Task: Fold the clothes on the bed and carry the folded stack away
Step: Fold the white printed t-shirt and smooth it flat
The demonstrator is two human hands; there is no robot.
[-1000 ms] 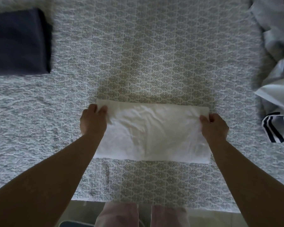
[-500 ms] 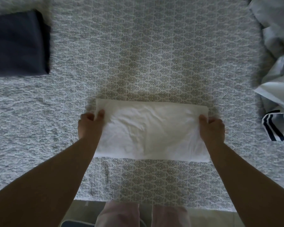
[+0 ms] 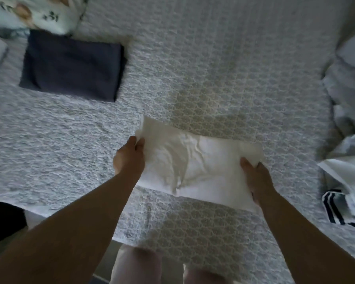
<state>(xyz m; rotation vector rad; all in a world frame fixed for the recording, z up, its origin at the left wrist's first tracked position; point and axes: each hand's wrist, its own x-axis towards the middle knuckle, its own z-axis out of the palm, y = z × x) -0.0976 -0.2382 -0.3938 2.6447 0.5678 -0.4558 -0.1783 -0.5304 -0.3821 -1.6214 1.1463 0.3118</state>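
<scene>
A folded white garment [image 3: 195, 169] lies across the middle of the frame on the bed [image 3: 213, 68], which is covered by a grey-and-white patterned quilt. The left hand [image 3: 129, 158] has hold of the garment's left end, thumb and fingers pinched on the cloth near its upper left corner, and that corner stands raised off the quilt. The right hand [image 3: 254, 177] grips the right end, with the thumb on top of the cloth and the fingers curled at its edge. Between the two hands the cloth is creased and rumpled, its lower edge running at a slant towards the lower right.

In the upper left of the frame a dark navy folded garment [image 3: 72, 64] lies flat on the quilt, well apart from the white one. Above it, at the top left corner, a printed pillow [image 3: 35, 11] shows. Along the right edge a heap of unfolded pale clothes [image 3: 348, 111] rests on the bed, and at the lower right a white piece with dark stripes [image 3: 334, 208]. The person's legs in pale trousers [image 3: 135, 265] show at the bottom, just beside the bed's edge.
</scene>
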